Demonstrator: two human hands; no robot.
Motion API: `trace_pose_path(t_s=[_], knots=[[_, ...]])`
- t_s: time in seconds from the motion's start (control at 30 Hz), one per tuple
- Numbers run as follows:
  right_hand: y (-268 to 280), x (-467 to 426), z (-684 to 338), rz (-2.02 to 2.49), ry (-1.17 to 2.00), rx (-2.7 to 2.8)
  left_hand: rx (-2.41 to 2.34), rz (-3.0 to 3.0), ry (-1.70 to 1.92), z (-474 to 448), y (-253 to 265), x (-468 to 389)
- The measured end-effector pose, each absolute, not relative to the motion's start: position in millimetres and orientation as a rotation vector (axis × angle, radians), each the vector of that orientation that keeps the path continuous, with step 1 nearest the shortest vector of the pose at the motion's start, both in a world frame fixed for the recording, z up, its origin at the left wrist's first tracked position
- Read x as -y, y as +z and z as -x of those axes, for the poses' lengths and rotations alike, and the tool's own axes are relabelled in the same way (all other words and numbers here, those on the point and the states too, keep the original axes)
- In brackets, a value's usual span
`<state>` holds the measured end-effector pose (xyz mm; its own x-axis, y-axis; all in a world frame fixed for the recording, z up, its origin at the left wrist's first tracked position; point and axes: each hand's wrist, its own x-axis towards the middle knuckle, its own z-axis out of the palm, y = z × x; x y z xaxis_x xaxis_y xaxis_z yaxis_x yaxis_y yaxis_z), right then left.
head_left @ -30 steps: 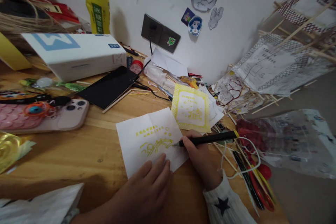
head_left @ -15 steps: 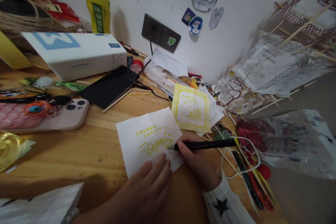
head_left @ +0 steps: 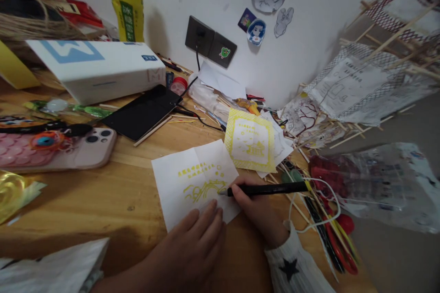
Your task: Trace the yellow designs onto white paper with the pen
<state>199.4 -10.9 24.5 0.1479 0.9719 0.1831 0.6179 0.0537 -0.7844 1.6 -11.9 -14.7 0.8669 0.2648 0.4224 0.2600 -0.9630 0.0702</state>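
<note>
While left hand (head_left: 194,242) lies palm-down on paper (head_left: 170,187) | right hand (head_left: 256,208) pinches pen (head_left: 270,189)

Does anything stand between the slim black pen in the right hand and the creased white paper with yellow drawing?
Nothing visible does. The slim black pen in the right hand has its tip at the yellow drawing on the white paper; the left hand lies over its near edge.

Right hand (head_left: 255,206) holding black pen (head_left: 270,188) at white paper (head_left: 172,185), left hand (head_left: 194,245) on paper, wooden table (head_left: 130,187) beneath
</note>
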Motion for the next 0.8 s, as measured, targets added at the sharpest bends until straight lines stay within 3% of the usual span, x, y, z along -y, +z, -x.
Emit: trace_pose_path(t_s=[0.8], knots=[[24.8, 7.0, -201.5, 1.723, 0.535, 1.366, -0.445, -3.006, 0.596, -1.5, -13.6, 11.2]])
